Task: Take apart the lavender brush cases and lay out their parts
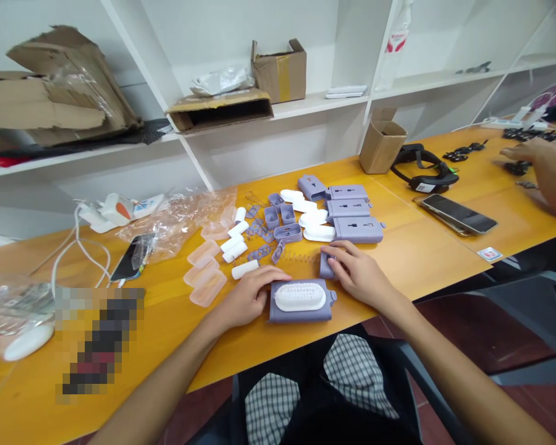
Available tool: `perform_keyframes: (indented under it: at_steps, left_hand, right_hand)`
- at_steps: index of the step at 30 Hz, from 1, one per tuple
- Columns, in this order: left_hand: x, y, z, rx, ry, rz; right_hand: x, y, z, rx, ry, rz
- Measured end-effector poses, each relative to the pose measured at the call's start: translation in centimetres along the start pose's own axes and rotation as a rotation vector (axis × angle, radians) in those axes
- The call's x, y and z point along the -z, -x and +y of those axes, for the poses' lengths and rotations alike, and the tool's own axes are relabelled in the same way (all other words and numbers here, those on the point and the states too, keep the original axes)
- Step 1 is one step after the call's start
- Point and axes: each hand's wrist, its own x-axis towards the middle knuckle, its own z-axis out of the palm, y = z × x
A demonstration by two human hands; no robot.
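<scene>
A purple plastic case point(301, 316) lies near the table's front edge, with a white oval bristled piece point(301, 296) on top of it. Against the case's left side is my left hand point(249, 298), fingers closed along its corner. My right hand point(359, 275) grips a small purple plastic cup point(325, 264) just behind the case, partly hidden by the fingers. Coil springs point(301, 256) and a small purple part point(278, 251) lie between the hands. Farther back are white oval pieces point(319, 233), purple cups point(288, 233), white cylinders point(245, 269) and more purple cases point(358, 229).
Clear plastic covers point(208, 289) and a plastic bag point(180, 216) lie left, by a phone point(133, 256) and white cables. To the right are a phone point(461, 213), a black headset point(426, 170), a cardboard box point(382, 145) and another person's hand point(549, 167). White shelves stand behind.
</scene>
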Motion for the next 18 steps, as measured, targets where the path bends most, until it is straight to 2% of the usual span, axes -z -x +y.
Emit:
perform_keyframes:
  at_steps: [3,9,12,18]
  left_hand:
    - [0.1,0.1,-0.5,-0.027,-0.065,0.034]
    - [-0.2,0.1,-1.5,0.013,-0.141,0.084]
    - [-0.4,0.0,-1.8,0.071,-0.124,0.139]
    - [-0.2,-0.1,-2.1,0.081,-0.069,0.172]
  right_hand:
    - [-0.6,0.1,-0.8,-0.001,0.013,-0.001]
    - [0.7,0.2,0.1,0.024,-0.077,-0.07]
    - [0.8,0.1,0.8,0.064,-0.12,-0.088]
    - [0.6,0.1,1.2,0.115,-0.172,-0.113]
